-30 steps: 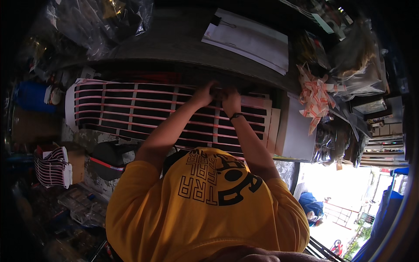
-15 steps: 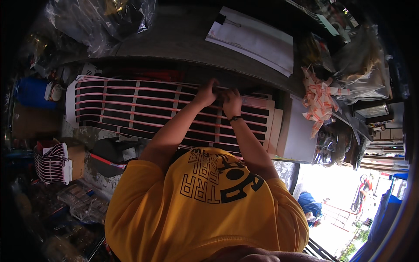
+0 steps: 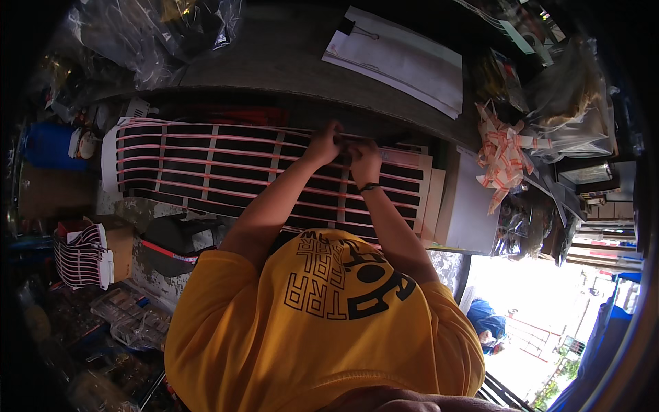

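A long sheet of black panels with pinkish-red strips and pale cross bands (image 3: 189,161) lies crosswise in front of me, its left end curling to a white margin. At its far edge, right of the middle, my left hand (image 3: 325,146) and my right hand (image 3: 365,163) meet, almost touching. Both hands are closed, fingertips bent together in a pinch. What sits between them is dark and too small to make out. My forearms rest over the sheet, and a dark band circles my right wrist.
A grey shelf (image 3: 274,65) overhangs the far side, holding clipped white papers (image 3: 398,62) and clear plastic bags (image 3: 130,41). Orange-and-white ribbon (image 3: 503,147) hangs at right. Pale boards (image 3: 470,202) stand beside the sheet. A cardboard box (image 3: 120,250) and black case (image 3: 180,244) are lower left.
My hands stay nearly in place, with only slight finger movement at the sheet's far edge. A red shape seen outside in the bright area at right has left view.
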`<state>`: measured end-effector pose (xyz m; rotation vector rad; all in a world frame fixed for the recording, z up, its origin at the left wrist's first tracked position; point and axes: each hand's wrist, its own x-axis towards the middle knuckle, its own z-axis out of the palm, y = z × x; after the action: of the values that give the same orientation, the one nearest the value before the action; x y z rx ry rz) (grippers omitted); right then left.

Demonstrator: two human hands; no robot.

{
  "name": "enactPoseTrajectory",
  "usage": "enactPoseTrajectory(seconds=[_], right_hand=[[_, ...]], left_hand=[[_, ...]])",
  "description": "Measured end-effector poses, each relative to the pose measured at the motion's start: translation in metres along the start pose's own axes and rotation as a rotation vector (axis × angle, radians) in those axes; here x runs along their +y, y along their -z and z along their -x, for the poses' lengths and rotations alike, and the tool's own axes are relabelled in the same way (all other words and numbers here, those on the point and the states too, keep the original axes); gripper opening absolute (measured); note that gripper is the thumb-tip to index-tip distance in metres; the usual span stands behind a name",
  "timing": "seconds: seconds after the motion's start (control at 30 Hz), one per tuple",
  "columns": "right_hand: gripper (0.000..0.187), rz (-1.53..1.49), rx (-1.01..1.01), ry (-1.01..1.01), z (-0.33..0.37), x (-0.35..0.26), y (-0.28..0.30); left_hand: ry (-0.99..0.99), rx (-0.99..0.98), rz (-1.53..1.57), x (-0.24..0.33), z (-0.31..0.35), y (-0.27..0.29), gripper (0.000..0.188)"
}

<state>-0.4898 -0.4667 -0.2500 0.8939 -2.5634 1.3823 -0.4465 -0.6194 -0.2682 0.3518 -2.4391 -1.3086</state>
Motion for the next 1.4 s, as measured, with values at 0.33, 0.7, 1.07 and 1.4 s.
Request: enactPoseTrajectory(seconds=[0.33, 0.7, 1.07, 1.4], right_hand=[[0.015, -0.084, -0.023, -0.101, 0.003, 0.001, 0.015], [0.025, -0.005, 0.019, -0.169, 0.012, -0.012, 0.008], [0.010, 0.016, 0.094, -0.125, 0.011, -0.002, 0.000], [0.011, -0.049, 0.205, -0.084, 0.012, -0.008, -0.002]], left_hand=[[0.007, -0.065, 0.071, 0.003, 0.002, 0.007, 0.033], [-0.009, -0.043, 0.122, -0.001, 0.003, 0.007, 0.030], [-0.040, -0.034, 0.261, -0.002, 0.004, 0.005, 0.029], [0.264, -0.478, 0.152, 0.001, -0.053, 0.003, 0.043]])
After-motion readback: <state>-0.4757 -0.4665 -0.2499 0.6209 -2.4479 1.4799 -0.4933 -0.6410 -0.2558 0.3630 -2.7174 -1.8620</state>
